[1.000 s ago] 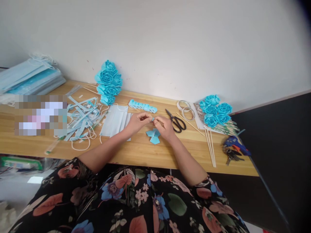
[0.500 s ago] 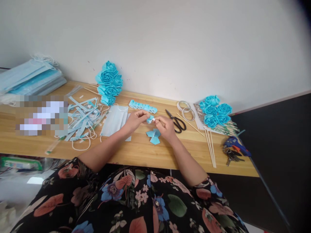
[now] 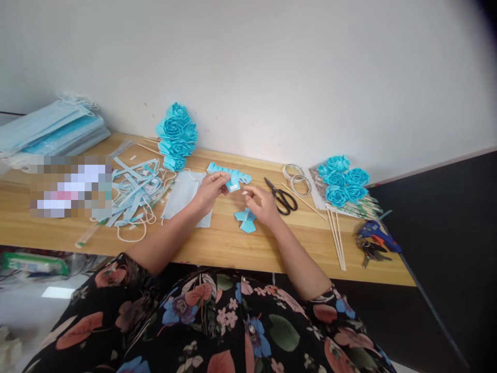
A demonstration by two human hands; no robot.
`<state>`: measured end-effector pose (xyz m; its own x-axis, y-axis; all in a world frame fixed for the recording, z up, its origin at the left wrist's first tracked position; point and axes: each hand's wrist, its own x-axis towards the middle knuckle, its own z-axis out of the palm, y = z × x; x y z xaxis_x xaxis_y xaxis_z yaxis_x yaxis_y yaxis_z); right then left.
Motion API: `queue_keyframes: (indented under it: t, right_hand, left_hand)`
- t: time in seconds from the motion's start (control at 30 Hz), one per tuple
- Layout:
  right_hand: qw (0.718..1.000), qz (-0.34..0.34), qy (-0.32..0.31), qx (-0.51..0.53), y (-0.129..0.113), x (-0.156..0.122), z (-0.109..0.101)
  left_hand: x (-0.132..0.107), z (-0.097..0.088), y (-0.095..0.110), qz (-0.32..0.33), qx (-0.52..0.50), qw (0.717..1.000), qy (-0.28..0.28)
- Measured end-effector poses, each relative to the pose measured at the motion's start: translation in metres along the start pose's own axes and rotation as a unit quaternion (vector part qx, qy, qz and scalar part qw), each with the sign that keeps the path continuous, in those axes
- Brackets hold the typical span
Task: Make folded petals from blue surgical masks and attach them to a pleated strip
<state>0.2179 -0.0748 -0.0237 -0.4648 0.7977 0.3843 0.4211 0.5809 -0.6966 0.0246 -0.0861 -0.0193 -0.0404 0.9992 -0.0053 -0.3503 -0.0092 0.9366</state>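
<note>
Between the thumb and fingers of my left hand (image 3: 212, 192) is a light-blue petal piece (image 3: 232, 181) with a small white strip (image 3: 233, 187) near its lower edge. My right hand (image 3: 263, 205), just to the right and apart from that piece, pinches a tiny white scrap (image 3: 245, 192), perhaps tape backing. Several loose blue petal pieces (image 3: 247, 221) lie on the table below the hands. Behind the held piece, a row of folded blue petals (image 3: 219, 168) is partly hidden. Black-handled scissors (image 3: 286, 201) rest right of my right hand.
Pale blue face masks (image 3: 180, 191) lie by my left forearm, cut strips and ear loops (image 3: 135, 191) farther left, stacked masks (image 3: 54, 124) beyond. Blue flowers (image 3: 176, 135) stand at the back; more flowers (image 3: 341, 178), tape rolls (image 3: 301, 185), sticks (image 3: 336, 238) and a glue gun (image 3: 375, 229) are rightward.
My hands have moved apart, the left one slightly leftward with the petal piece. The white strip on it now shows, and the right fingers have come away with a white scrap.
</note>
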Motion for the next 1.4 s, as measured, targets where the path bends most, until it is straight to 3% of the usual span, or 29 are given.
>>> queue_keyframes:
  t: [0.33, 0.67, 0.93, 1.1, 1.23, 1.4]
  right_hand:
    - [0.999, 0.002, -0.001, 0.037, -0.004, 0.001, -0.001]
    - [0.997, 0.033, 0.065, 0.033, -0.003, 0.002, -0.004]
    - [0.994, 0.042, 0.071, 0.075, -0.001, 0.002, -0.004]
    - [0.992, 0.014, 0.126, -0.019, 0.001, 0.001, -0.002]
    - [0.991, -0.035, 0.101, -0.084, 0.001, 0.001, 0.001]
    - [0.993, -0.036, 0.072, -0.09, 0.004, 0.002, 0.004]
  left_hand:
    - [-0.008, 0.008, -0.002, 0.024, 0.111, 0.993, -0.037]
    - [-0.006, 0.008, -0.009, -0.002, 0.146, 0.986, -0.083]
    - [-0.006, 0.008, -0.009, 0.022, 0.171, 0.984, -0.042]
    - [-0.006, 0.006, -0.011, 0.028, 0.2, 0.979, -0.019]
    - [-0.006, 0.008, -0.012, 0.036, 0.22, 0.975, -0.021]
    - [-0.005, 0.008, -0.015, 0.043, 0.227, 0.972, -0.035]
